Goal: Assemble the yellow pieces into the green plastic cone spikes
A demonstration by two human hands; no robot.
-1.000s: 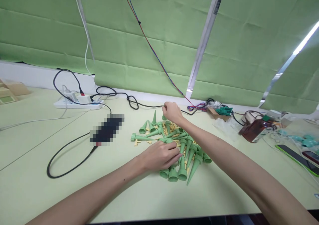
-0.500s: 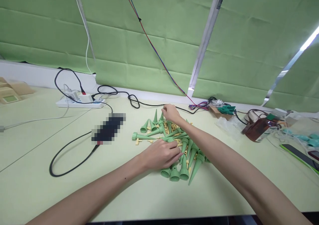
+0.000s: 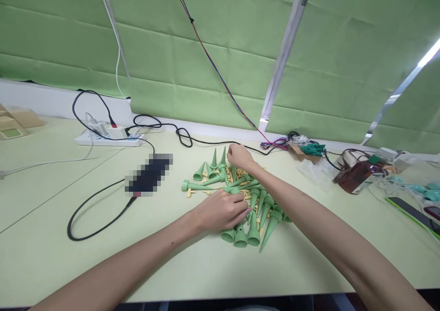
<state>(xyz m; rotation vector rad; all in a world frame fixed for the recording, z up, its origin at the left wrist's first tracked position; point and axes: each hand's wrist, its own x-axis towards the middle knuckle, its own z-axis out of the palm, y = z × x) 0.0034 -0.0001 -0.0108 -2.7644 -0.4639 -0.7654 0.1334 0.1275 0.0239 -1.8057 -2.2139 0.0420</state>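
Observation:
A pile of green plastic watering spikes (image 3: 271, 224), cone-shaped with wide collars, lies mid-table with small yellow valve pieces (image 3: 189, 193) scattered among them. My left hand (image 3: 225, 210) rests on the near left side of the pile, fingers curled in and closed; whatever they grip is hidden beneath them. At the back of the pile my right hand (image 3: 239, 157) is closed, its fingertips turned away, so its contents cannot be made out. Just left of it, a green spike (image 3: 223, 157) stands point up, beside another upright spike (image 3: 214, 159).
A pixelated dark device (image 3: 149, 175) with a black cable lies to the left, before a white power strip (image 3: 110, 139). On the right are a brown bottle (image 3: 357, 175), clear plastic wrap (image 3: 318, 173), a small cardboard box (image 3: 302, 152) and a green-edged phone-like slab (image 3: 409, 212).
My right hand has moved slightly right, away from the tip of the upright spike, which now shows fully. My left hand stays over the pile. The view has shifted a little.

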